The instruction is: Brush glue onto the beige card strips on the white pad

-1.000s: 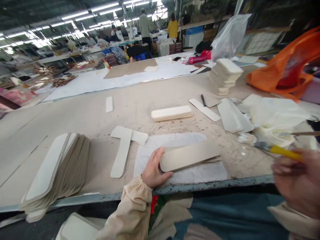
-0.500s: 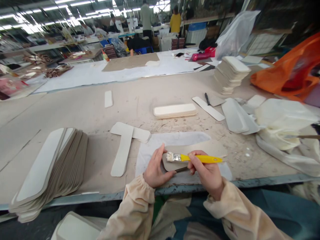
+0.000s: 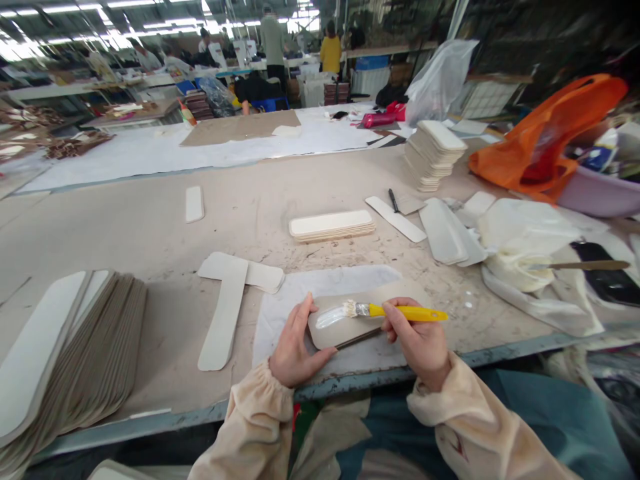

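Observation:
My right hand [image 3: 421,339] grips a paintbrush [image 3: 415,313] by its yellow handle. Its pale, coated bristles touch the top of a grey-beige rounded panel [image 3: 345,328], and a wet white streak runs left from them. Around the panel's left end lies my left hand [image 3: 299,345], thumb and fingers spread along its edges. More pieces appear to lie under this panel, on a white sheet [image 3: 270,319]. To the left, one long pale strip [image 3: 223,320] lies across another strip [image 3: 267,276].
A tall fanned stack of panels [image 3: 115,340] stands at the left table edge. Behind the sheet is a low stack [image 3: 333,223]. At right are a marker [image 3: 393,200], a white plastic-lined container [image 3: 530,230], a brown-handled tool [image 3: 590,265], a phone [image 3: 613,273] and an orange bag [image 3: 545,147].
The brush has moved slightly right along the panel, and a white wet streak now shows behind it. My left hand stays at the panel's end. The view has shifted right.

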A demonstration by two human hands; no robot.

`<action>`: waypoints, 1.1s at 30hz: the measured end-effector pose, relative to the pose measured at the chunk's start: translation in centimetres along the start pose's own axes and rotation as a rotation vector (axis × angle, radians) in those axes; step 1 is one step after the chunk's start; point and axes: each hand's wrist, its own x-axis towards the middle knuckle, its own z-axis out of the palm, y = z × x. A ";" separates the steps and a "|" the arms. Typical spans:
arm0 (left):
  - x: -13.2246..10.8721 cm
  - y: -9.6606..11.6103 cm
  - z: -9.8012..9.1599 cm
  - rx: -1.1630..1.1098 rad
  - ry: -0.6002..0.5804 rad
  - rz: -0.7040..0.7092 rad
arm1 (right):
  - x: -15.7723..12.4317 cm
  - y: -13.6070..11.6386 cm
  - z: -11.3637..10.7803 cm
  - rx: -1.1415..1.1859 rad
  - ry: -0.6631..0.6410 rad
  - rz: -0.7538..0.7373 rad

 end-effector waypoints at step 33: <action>0.0 0.3 -0.1 0.069 -0.007 0.000 | -2.7 -0.4 3.0 0.132 -0.175 0.049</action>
